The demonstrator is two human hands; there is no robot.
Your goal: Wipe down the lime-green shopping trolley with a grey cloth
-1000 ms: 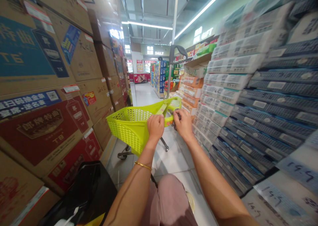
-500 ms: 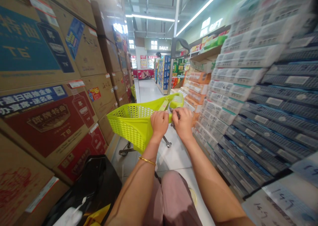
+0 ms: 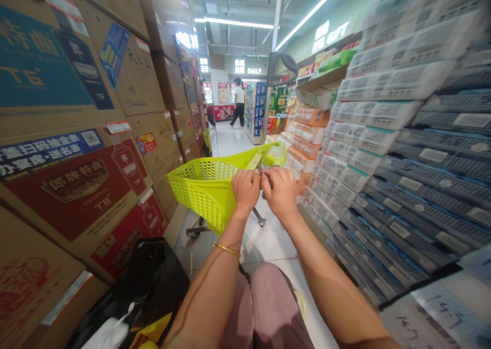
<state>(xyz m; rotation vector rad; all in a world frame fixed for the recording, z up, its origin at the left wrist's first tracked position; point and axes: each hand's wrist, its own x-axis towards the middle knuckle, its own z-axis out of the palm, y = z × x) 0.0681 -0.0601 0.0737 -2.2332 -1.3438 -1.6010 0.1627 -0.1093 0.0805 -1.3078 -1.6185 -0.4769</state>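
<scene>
A lime-green shopping cart with a perforated plastic basket stands on wheels just ahead of me. My left hand is wrapped round its handle, beside the basket's near right corner; a gold bangle circles that wrist. Close on its right, my right hand also grips the handle, fingers curled over it. Most of the handle is hidden under my fingers. A grey post with a dark looped hook rises beyond the cart. What I can see of the basket's inside shows its holed wall.
Stacked cardboard cartons wall the left side. On the right stand piles of white wrapped packs and dark blue packs. A black bag sits low at my left. Far down the tiled aisle a person is walking.
A person has come into view at the far end of the aisle. My right hand has shifted slightly left along the handle, closer to my left. The surroundings have moved a little in view.
</scene>
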